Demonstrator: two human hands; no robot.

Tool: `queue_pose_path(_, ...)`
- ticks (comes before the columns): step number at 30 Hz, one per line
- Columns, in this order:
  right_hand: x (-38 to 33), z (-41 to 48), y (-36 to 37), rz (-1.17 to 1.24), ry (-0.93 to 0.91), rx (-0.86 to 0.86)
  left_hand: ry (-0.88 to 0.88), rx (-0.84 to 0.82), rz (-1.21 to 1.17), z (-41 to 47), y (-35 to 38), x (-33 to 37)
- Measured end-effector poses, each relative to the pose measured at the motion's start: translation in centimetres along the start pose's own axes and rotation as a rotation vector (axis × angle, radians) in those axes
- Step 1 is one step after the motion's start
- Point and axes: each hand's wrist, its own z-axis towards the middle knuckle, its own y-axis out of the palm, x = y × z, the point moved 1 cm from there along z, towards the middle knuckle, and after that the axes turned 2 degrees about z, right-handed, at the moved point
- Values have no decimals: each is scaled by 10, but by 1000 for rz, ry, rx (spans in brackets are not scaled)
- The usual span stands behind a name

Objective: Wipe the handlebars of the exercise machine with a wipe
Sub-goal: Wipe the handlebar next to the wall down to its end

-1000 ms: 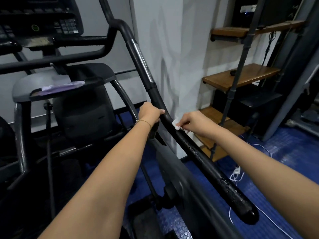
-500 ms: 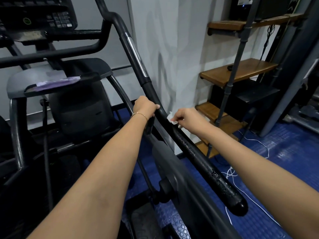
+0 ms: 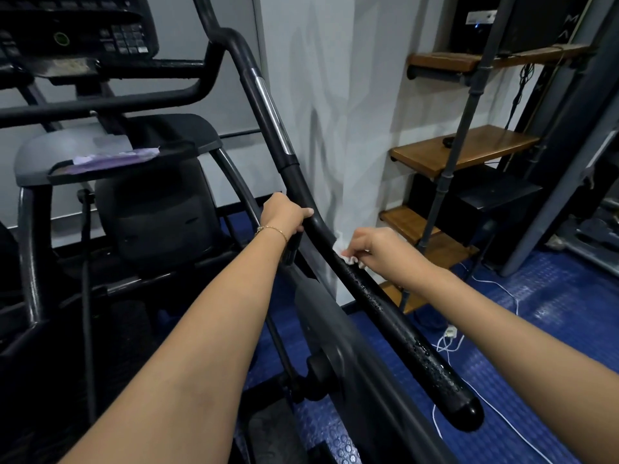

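Droplets (image 3: 420, 348) bead the black handlebar (image 3: 385, 306) below the white wipe (image 3: 345, 253), pinched against its far side by the right hand (image 3: 378, 251). With the left hand (image 3: 284, 214) gripping the bar just above, wrapping the wipe round and drawing it downward looks best.

White wipe (image 3: 347, 258) against wet black handlebar (image 3: 385, 306)

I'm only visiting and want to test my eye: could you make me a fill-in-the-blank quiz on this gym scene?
1. The right hand pinches a white ____ against the black handlebar.
2. The thin gold bracelet sits on the ____ wrist.
3. The studded rubber floor is coloured ____.
Missing words: wipe; left; blue.
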Motion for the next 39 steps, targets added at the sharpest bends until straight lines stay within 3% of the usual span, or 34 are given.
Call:
queue_pose_path(6,-4,22,2,-31,-1,12,33,21,15,-2,0,-2)
queue_pose_path(11,0,-5,-4,-94,-127,-59,-89,-41,41,-1,-2,-1)
queue_pose_path(14,4,-6,-8,-26,-99,-62,-75,-46,43,2,-1,-2)
queue_pose_path(19,-7,11,1,-131,-133,-31,-73,-27,56,0,0,-2)
queue_pose_path(25,-14,12,-15,-207,-189,-188,-80,-22,53,5,1,-3)
queue_pose_path(30,-37,26,2,-475,-410,-300,-74,-7,47,8,5,-8)
queue_pose_path(33,-36,22,-7,-471,-450,-380,-62,2,39,8,7,-11)
queue_pose_path(36,-30,39,-24,-341,-263,-264,-76,-27,-12,5,6,-11)
queue_pose_path(39,-33,51,-29,-69,-118,21,-156,-75,-350,-13,0,-15)
